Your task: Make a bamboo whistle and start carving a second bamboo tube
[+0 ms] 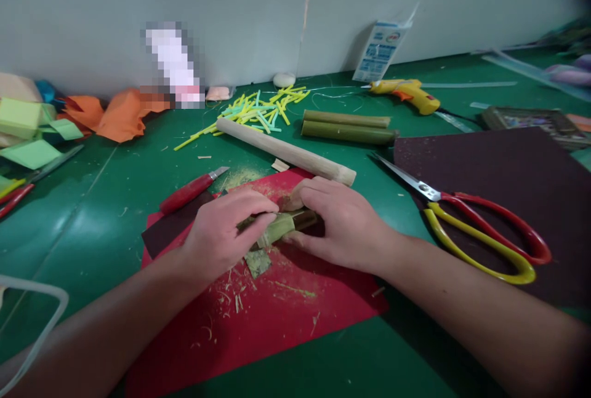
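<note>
Over a red sheet (286,312), both hands are closed on one short piece of green bamboo (279,229). My left hand (226,232) pinches its left part between thumb and fingers. Around its right end curl the fingers and thumb of my right hand (344,222). A dust-covered square scrap (257,262) lies just below the bamboo, with pale shavings and powder about it. To the left of my left hand, a craft knife (189,192) with a red handle rests by a dark strip (173,226). Fingers hide both ends of the bamboo.
Beyond my hands lie a pale wooden stick (286,151), split bamboo lengths (348,128) and cut yellow straws (249,112). Scissors (455,201) sit on a dark sheet (498,170) at right. A yellow glue gun (406,93) and a carton (382,50) stand farther back.
</note>
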Tool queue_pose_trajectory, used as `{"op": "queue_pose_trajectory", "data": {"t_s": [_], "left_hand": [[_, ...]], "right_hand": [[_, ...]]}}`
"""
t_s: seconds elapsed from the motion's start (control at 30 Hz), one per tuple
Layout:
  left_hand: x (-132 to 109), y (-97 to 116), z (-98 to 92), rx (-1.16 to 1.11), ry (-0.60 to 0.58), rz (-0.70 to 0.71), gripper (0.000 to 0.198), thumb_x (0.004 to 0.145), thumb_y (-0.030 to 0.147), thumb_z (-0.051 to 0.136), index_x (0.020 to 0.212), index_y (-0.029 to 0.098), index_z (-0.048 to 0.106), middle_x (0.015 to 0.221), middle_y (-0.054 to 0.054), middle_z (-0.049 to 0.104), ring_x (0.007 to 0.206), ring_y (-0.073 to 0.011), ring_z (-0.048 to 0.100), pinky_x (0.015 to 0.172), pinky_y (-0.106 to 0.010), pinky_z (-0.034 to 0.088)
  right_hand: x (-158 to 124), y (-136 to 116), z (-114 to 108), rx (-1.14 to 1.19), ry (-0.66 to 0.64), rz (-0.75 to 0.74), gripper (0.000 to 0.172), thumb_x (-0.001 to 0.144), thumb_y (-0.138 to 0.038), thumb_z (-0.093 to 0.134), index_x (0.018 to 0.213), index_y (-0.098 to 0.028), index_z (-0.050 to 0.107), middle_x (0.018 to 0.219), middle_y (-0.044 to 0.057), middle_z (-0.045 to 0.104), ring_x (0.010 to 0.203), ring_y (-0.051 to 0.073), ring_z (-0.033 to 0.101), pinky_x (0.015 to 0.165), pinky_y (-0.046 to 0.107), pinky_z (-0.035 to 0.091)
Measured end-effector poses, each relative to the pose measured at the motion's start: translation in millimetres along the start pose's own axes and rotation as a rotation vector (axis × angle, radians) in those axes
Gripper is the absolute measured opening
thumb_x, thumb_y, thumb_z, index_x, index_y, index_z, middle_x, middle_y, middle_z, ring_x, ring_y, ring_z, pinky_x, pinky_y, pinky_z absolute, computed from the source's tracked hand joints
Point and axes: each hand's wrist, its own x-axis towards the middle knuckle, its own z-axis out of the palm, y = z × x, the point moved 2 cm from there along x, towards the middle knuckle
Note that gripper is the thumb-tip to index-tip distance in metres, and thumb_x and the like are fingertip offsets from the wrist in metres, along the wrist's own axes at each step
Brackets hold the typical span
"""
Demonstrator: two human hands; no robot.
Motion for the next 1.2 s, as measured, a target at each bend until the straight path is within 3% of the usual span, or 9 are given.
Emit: {"op": "queue_pose_trajectory", "data": {"t_s": [0.33,0.6,0.8,0.93,1.1,1.2], "left_hand": [[-0.1,3.8,1.4,-0.054,-0.041,0.082,0.006,0.083,0.015,0.068,0.089,0.016,0.069,0.093,-0.006,0.073,0.088,-0.0145,0.069,0.084,-0.025,0.057],[-2.6,8.0,4.7,0.008,0.002,-0.017,0.006,0.087,0.015,0.063,0.087,0.018,0.068,0.089,-0.004,0.073,0.085,-0.0153,0.070,0.080,-0.026,0.057],[-2.1,11.0,8.6,0.080,-0.046,0.139,0.011,0.090,0.011,0.057,0.090,0.016,0.067,0.092,-0.004,0.073,0.088,-0.0152,0.068,0.086,-0.028,0.055],[-0.4,8.5,7.6,0.092,-0.010,0.110,0.010,0.090,0.010,0.058,0.085,0.015,0.066,0.088,-0.004,0.072,0.085,-0.0143,0.067,0.083,-0.027,0.055],[-0.3,9.3,8.1,0.100,-0.037,0.210,0.009,0.088,0.009,0.058,0.087,0.015,0.066,0.090,-0.005,0.072,0.087,-0.0154,0.066,0.084,-0.029,0.055],[0.5,7.2,7.7,0.110,-0.026,0.155,0.010,0.088,0.010,0.059,0.084,0.015,0.066,0.087,-0.005,0.072,0.086,-0.0158,0.066,0.082,-0.029,0.054]], "right_hand": [[2.0,-1.4,0.7,0.010,-0.010,0.000,0.025,0.079,-0.038,0.068,0.092,-0.017,0.062,0.090,0.007,0.065,0.089,0.022,0.059,0.075,0.033,0.042],[1.9,-1.7,0.4,0.030,0.005,-0.004,0.025,0.078,-0.038,0.069,0.091,-0.018,0.062,0.090,0.006,0.066,0.088,0.022,0.059,0.075,0.033,0.042],[2.0,-1.2,2.0,0.027,0.010,-0.010,0.024,0.077,-0.036,0.070,0.090,-0.018,0.062,0.091,0.006,0.067,0.088,0.022,0.059,0.077,0.034,0.042],[1.3,-0.5,1.5,0.018,0.012,0.006,0.026,0.077,-0.038,0.070,0.091,-0.017,0.062,0.091,0.006,0.066,0.088,0.022,0.059,0.075,0.034,0.042],[1.6,-1.7,1.7,0.033,0.006,-0.001,0.024,0.077,-0.035,0.071,0.090,-0.017,0.063,0.092,0.006,0.067,0.089,0.022,0.058,0.077,0.034,0.042],[2.0,-2.2,2.1,0.028,0.007,0.014,0.024,0.076,-0.034,0.071,0.090,-0.016,0.063,0.091,0.007,0.066,0.088,0.022,0.058,0.076,0.034,0.042]]}}
